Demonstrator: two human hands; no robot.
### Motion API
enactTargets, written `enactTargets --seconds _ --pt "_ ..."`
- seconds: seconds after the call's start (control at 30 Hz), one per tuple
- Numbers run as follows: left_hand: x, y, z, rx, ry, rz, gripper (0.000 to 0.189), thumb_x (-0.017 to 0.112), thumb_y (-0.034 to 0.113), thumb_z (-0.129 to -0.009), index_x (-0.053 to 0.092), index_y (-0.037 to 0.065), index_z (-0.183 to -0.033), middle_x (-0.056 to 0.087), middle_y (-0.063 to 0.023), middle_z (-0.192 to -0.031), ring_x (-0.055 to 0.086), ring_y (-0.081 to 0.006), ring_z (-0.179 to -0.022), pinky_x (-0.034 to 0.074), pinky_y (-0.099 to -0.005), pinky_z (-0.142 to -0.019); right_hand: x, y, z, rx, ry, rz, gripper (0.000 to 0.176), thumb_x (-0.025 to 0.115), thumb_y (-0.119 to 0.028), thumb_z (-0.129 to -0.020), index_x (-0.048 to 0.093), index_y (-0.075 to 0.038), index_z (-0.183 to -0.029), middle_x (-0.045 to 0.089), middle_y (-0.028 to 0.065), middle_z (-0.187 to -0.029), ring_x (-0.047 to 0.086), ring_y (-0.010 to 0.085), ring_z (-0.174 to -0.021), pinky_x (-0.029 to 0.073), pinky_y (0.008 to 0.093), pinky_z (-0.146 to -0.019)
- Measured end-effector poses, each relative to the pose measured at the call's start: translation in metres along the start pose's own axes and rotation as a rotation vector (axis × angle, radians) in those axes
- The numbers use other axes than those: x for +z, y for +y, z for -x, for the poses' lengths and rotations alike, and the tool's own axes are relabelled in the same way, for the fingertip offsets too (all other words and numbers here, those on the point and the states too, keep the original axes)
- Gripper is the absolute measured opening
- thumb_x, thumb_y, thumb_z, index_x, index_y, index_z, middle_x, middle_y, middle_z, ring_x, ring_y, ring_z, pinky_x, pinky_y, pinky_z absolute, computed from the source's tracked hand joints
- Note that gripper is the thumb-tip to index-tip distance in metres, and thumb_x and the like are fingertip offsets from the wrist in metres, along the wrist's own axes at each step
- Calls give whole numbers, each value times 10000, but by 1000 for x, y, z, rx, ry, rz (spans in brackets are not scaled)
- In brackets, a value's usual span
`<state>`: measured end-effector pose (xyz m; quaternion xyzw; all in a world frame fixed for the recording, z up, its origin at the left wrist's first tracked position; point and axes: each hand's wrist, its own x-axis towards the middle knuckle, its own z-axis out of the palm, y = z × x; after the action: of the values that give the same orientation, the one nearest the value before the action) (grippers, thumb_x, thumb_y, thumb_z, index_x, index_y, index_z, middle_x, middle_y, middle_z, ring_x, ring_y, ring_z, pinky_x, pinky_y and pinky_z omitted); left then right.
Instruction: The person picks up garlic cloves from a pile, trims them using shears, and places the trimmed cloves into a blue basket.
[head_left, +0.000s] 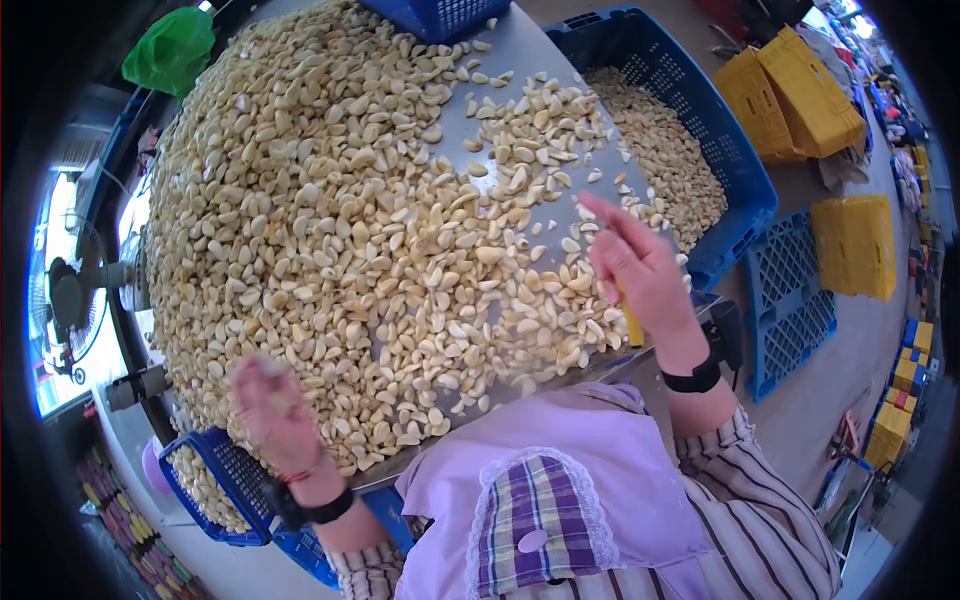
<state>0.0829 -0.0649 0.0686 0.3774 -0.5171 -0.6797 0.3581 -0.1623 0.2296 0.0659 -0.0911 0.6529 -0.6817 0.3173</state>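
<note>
Hovering over the garlic heaped on the worktop, the right hand is holding a yellow stick. The left hand is looking blurry, so I cannot tell its grip.

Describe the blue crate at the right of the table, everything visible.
The blue crate looks like moulded plastic with slotted lattice walls, a thick rim and an open top. It sits upright against the right edge of the metal table, seemingly lower than the tabletop. It is partly filled with pale peeled cloves, leaving the upper walls bare. A second blue crate lies close beside it. The right hand, holding a yellow item, is nearby but not touching it.
</note>
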Motion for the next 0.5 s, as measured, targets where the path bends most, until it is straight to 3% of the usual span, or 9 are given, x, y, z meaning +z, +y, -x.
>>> enactTargets --seconds 0.1,0.13,0.2,0.23,0.27,0.3,0.33,0.4,0.5 --pt "-101 53 -28 370 395 -479 272 535 256 -946 574 38 -1104 558 -4 -768 461 -44 -609 307 -159 -432 -6 3 -4 30 51 30 410 523 -186 -952 469 -36 -1330 482 -41 -713 382 4 -517 332 149 -461" --pt "-153 68 -34 366 474 -701 331 566 307 -929 593 20 -1092 579 0 -765 492 -57 -609 388 -183 -489 -4 7 -6 38 21 20 410 523 -186 -952 469 -36 -1330 482 -41 -713 382 4 -517 332 149 -461" --pt "-234 90 -47 206 700 -1083 436 605 360 -895 572 26 -1173 630 -83 -991 600 -186 -844 495 -325 -688 -1 15 -9 26 -39 80 410 520 -184 -954 466 -28 -1329 498 -37 -731 395 6 -516 339 149 -462" --pt "-253 90 -44 201 715 -1085 436 605 360 -895 572 26 -1173 630 -83 -991 600 -186 -844 495 -325 -688 4 20 -9 32 -76 82 412 529 -193 -951 473 -32 -1326 495 -38 -734 399 4 -522 340 151 -466" --pt "-254 88 -40 363 739 -1732 421 634 361 -869 595 51 -1151 595 -129 -1070 572 -233 -945 482 -367 -741 9 22 -10 31 -86 86 412 529 -193 -951 473 -32 -1326 495 -38 -734 399 4 -522 340 151 -466" --pt "-255 87 -39 530 694 -2381 406 662 362 -844 618 75 -1128 561 -174 -1150 544 -281 -1045 469 -410 -794 14 23 -10 29 -111 182 416 508 -202 -959 460 -22 -1331 481 -32 -713 393 10 -515 339 151 -465" --pt "-254 86 -38 529 690 -2374 406 662 362 -844 618 75 -1128 561 -174 -1150 544 -281 -1045 469 -410 -794 18 22 -9 27 -128 280 421 487 -211 -967 447 -12 -1336 467 -27 -692 387 17 -508 337 150 -463" --pt "-172 85 -21 784 462 -2252 486 658 419 -815 604 109 -1185 412 -209 -1358 372 -401 -1251 349 -483 -1003 17 16 -10 24 -115 263 425 491 -215 -967 446 -12 -1338 477 -25 -696 391 16 -512 341 152 -466" --pt "-75 15 15 893 -322 -1750 454 678 446 -763 621 204 -1143 413 -119 -1366 394 -350 -1228 286 -558 -1019 8 4 -14 54 -15 140 386 522 -211 -953 505 -35 -1296 490 -44 -690 416 -1 -540 326 153 -469"
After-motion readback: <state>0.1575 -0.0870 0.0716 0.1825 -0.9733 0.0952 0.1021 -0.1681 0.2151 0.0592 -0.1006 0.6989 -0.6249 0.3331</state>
